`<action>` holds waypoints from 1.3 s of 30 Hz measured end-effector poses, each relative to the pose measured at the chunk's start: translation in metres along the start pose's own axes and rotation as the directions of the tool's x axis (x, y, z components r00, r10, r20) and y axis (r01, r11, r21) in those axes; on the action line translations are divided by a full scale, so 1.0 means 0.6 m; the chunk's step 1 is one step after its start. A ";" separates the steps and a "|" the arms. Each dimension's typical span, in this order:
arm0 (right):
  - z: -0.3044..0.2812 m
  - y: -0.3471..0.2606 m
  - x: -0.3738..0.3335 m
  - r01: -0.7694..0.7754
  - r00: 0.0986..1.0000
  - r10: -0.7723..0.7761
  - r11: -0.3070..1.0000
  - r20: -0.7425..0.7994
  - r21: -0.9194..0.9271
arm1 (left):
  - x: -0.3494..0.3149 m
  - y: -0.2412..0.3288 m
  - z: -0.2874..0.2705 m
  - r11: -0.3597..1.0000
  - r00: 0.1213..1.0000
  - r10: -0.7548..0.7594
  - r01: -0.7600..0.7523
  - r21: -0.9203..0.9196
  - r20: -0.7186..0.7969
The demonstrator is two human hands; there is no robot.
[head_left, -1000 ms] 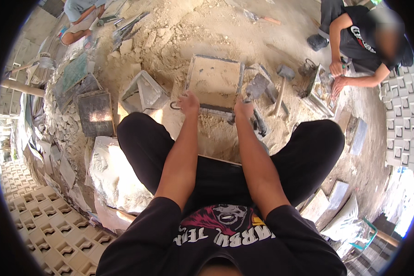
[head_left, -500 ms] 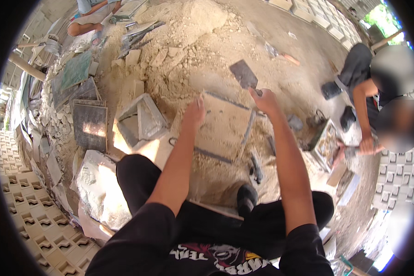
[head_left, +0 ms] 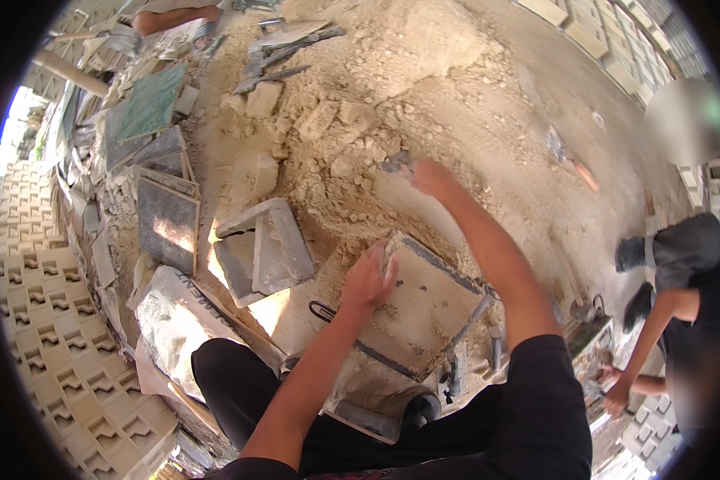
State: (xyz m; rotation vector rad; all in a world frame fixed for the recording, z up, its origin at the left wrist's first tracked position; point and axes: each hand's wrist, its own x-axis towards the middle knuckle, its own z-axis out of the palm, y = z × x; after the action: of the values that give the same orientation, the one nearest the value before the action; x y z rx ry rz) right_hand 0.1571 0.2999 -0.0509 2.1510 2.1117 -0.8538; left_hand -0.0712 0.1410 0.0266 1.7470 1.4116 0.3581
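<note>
A square dark-edged mould (head_left: pixel 436 300) packed with pale sandy mix lies in front of me between my knees. My left hand (head_left: pixel 366 280) rests at its upper left corner, its thumb apart from the fingers. Beyond the mould, my right hand (head_left: pixel 430 178) grips a trowel (head_left: pixel 394 162), whose blade touches the loose sandy mix (head_left: pixel 340 172). The trowel's handle is hidden in the fist. A wire loop (head_left: pixel 322 310) sticks out at the mould's left side.
A grey box-like mould (head_left: pixel 264 252) stands left, beside dark square plates (head_left: pixel 168 224) and a white sack (head_left: pixel 186 308). Another trowel (head_left: pixel 572 158) lies far right. A co-worker's hands (head_left: pixel 616 392) work at another mould (head_left: pixel 592 344). Patterned blocks (head_left: pixel 72 352) are stacked at left.
My right hand has swung the trowel from above the mould's far edge into the sandy pile. My left hand stays by the mould's corner, fingers lower on it. The view has shifted.
</note>
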 end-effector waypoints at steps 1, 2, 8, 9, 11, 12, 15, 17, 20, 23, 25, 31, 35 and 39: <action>0.002 -0.017 0.023 0.007 1.000 -0.007 1.000 -0.022 0.008 | 0.003 0.003 -0.002 1.000 1.000 0.021 -0.022 -0.005 -0.019; 0.002 -0.023 0.033 -0.002 0.999 0.003 0.999 -0.036 0.036 | 0.006 0.004 -0.006 1.000 1.000 0.003 -0.003 -0.001 0.001; 0.012 -0.028 0.044 0.050 0.996 -0.040 0.991 -0.080 0.125 | 0.007 0.004 -0.007 1.000 1.000 -0.013 0.013 0.016 -0.024; 0.018 -0.035 0.039 0.027 0.997 -0.017 0.989 -0.071 0.147 | 0.005 0.002 -0.008 1.000 1.000 -0.018 0.018 0.020 -0.022; 0.027 -0.044 0.027 0.016 0.997 -0.004 0.988 -0.076 0.155 | 0.001 -0.005 -0.006 0.999 0.999 -0.019 0.020 0.025 -0.025; 0.028 -0.043 0.020 0.028 0.995 -0.015 0.990 -0.094 0.140 | 0.003 -0.005 -0.002 1.000 0.999 -0.014 0.015 0.027 -0.032; 0.027 -0.053 0.018 0.018 0.991 0.000 0.992 -0.136 0.127 | 0.004 0.000 -0.004 0.999 0.999 -0.021 0.023 0.046 -0.032; 0.027 -0.056 0.007 0.017 0.992 0.003 0.987 -0.125 0.160 | -0.003 0.000 -0.003 0.998 0.999 -0.012 0.014 0.056 -0.040; 0.006 -0.050 -0.007 0.043 0.994 -0.020 0.978 -0.111 0.205 | 0.002 -0.010 0.012 0.998 0.995 0.041 -0.036 0.052 -0.093; -0.002 -0.064 -0.037 0.037 0.994 -0.014 0.974 -0.106 0.224 | -0.003 -0.019 0.013 0.998 0.995 0.008 -0.002 0.058 -0.094; -0.023 -0.062 -0.061 0.029 0.996 -0.010 0.973 -0.085 0.231 | 0.000 -0.014 0.005 0.999 0.998 -0.023 0.025 0.043 -0.057; -0.059 -0.044 -0.154 0.064 0.965 0.030 0.936 -0.260 0.347 | 0.003 -0.022 0.018 0.996 0.998 -0.020 0.025 0.080 -0.067; -0.093 -0.036 -0.248 0.032 0.950 0.069 0.948 -0.303 0.317 | 0.001 -0.031 0.025 0.997 0.994 0.010 -0.003 0.072 -0.105; -0.128 -0.068 -0.373 -0.040 0.953 0.128 0.951 -0.275 0.306 | -0.005 -0.044 0.027 0.992 0.962 0.106 -0.119 -0.035 -0.250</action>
State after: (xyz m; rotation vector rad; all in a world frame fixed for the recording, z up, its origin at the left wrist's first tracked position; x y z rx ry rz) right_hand 0.1604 0.1255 0.1142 2.6501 2.1064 -0.9528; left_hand -0.0786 0.1318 -0.0022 1.7930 1.4652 0.6879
